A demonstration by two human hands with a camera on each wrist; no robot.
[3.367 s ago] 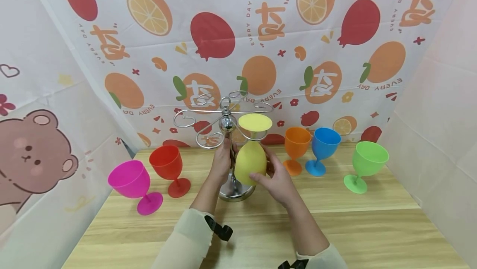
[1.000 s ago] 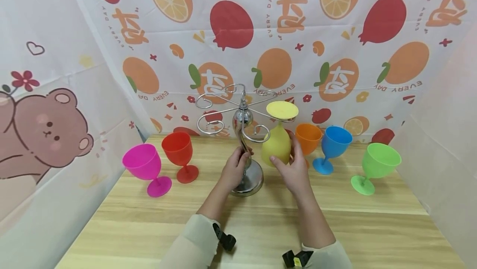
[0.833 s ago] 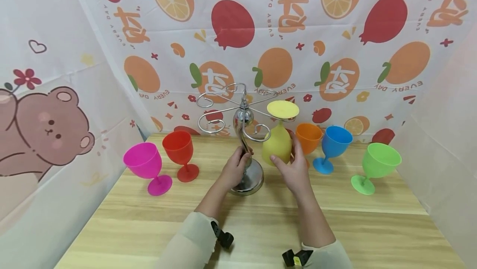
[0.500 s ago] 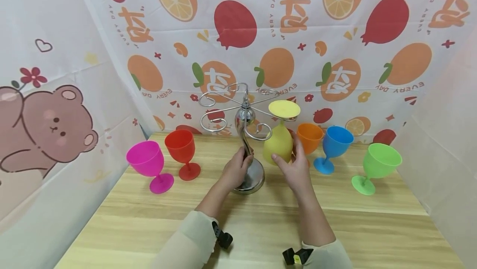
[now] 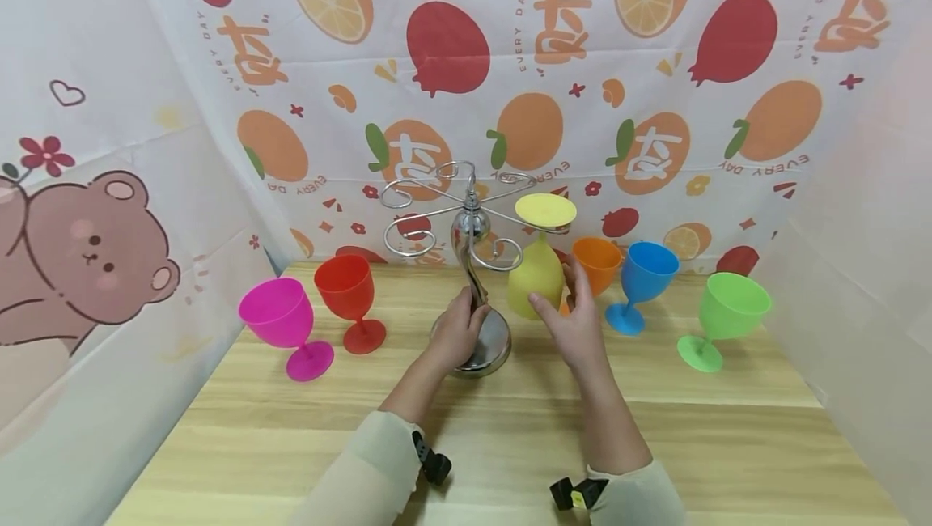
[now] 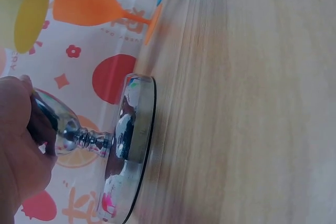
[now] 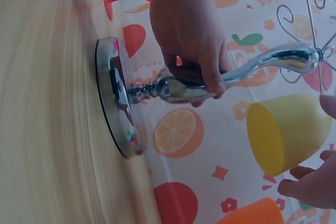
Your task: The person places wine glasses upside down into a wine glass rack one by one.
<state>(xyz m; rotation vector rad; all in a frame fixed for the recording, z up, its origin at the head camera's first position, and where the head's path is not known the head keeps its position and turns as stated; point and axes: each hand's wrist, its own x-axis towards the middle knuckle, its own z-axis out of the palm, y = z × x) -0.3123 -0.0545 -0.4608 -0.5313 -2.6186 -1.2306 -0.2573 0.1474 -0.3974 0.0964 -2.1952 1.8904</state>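
A silver metal rack [image 5: 472, 222] with curled wire arms stands on the table. My left hand [image 5: 455, 332] grips its stem low down, above the round base [image 7: 116, 98]. At the right arm of the rack hangs a yellow goblet [image 5: 535, 279] upside down, its foot above the wire curl and its mouth facing the table. My right hand [image 5: 575, 324] holds the bowl lightly from the right, thumb across the front and fingers along the side. In the left wrist view the yellow goblet [image 6: 29, 17] shows clear of the table.
Behind my right hand stand an orange goblet [image 5: 597, 263] and a blue goblet [image 5: 646, 271], with a green goblet [image 5: 731, 307] farther right. A red goblet [image 5: 345, 287] and a magenta goblet [image 5: 277, 316] stand at left. A fruit-print cloth [image 5: 451, 48] hangs behind the wooden table [image 5: 495, 437].
Since the earliest frame, the rack has turned, carrying the yellow goblet back and right with my right hand following. Over the last second the hands keep their places; mainly the head view shifts.
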